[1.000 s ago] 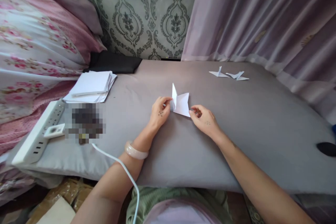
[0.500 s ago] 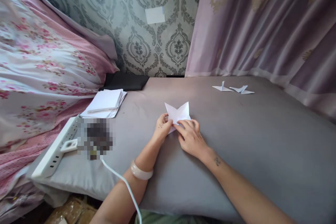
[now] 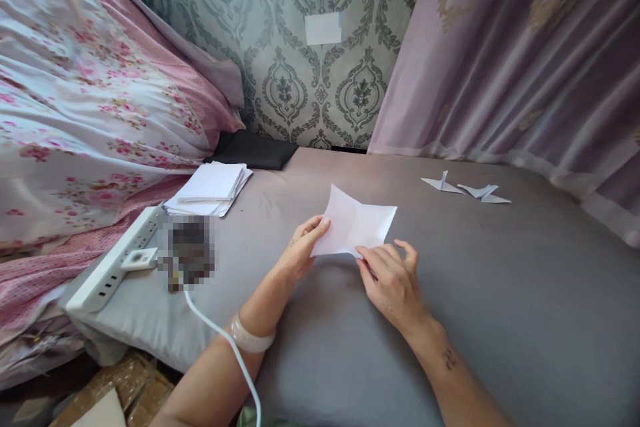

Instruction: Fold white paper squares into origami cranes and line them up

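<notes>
A white sheet of paper (image 3: 353,221), creased and partly opened out, is held up above the grey-covered surface in front of me. My left hand (image 3: 304,245) grips its left edge, thumb on the near face and fingers behind. At the paper's lower edge, my right hand (image 3: 393,278) pinches it between thumb and index finger, with the other fingers loosely bent. Two folded white paper figures, one on the left (image 3: 443,183) and one on the right (image 3: 484,193), lie farther back to the right.
A stack of white paper (image 3: 210,185) lies at the left, before a black flat item (image 3: 260,150). A white power strip (image 3: 117,257) with a plugged-in adapter runs along the left edge. A white cable (image 3: 220,332) crosses my left forearm. Curtains (image 3: 500,60) hang at the right.
The paper has gone from a smaller pointed fold to a wider, more opened sheet. My right hand has moved right and down to its lower edge. The view has shifted slightly left.
</notes>
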Tool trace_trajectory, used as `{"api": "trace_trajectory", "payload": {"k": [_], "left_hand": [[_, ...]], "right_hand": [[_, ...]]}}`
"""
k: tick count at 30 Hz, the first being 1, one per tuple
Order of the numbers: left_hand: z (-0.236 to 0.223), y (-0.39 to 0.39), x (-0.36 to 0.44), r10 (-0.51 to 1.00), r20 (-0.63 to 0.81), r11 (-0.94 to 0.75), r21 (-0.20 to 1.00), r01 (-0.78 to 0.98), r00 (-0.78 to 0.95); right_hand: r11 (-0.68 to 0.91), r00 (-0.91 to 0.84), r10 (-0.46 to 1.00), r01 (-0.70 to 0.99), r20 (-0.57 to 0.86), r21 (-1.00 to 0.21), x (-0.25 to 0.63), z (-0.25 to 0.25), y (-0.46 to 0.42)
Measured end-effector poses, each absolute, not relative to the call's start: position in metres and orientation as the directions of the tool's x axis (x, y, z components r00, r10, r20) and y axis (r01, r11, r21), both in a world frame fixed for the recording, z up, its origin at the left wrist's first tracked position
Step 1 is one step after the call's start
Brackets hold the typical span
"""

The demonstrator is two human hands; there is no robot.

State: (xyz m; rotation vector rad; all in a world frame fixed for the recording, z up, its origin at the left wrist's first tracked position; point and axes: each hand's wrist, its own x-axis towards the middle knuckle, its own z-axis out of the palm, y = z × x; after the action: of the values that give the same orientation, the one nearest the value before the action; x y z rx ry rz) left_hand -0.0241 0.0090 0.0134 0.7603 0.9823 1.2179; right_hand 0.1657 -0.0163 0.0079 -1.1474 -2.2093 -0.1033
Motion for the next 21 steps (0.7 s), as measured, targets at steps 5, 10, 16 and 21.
{"api": "trace_trajectory", "payload": {"k": [5, 10, 16, 21], "left_hand": [[0.008, 0.010, -0.020, 0.964, -0.041, 0.171, 0.851, -0.496, 0.262], [0.005, 0.003, -0.007, 0.939, 0.066, 0.123, 0.852, -0.509, 0.338], [0.001, 0.002, 0.000, 0.976, -0.036, 0.125, 0.897, -0.423, 0.213], [-0.001, 0.002, 0.000, 0.985, -0.085, 0.137, 0.914, -0.383, 0.149]], "right_hand": [[0.554, -0.252, 0.746, 0.748, 0.616, -0.365, 0.156, 0.004, -0.022], [0.447, -0.064, 0.852, 0.604, 0.519, -0.660, 0.152, 0.002, -0.025], [0.454, -0.148, 0.883, 0.510, 0.446, -0.731, 0.148, 0.006, -0.026], [0.553, -0.278, 0.833, 0.471, 0.479, -0.688, 0.151, 0.007, -0.025]]}}
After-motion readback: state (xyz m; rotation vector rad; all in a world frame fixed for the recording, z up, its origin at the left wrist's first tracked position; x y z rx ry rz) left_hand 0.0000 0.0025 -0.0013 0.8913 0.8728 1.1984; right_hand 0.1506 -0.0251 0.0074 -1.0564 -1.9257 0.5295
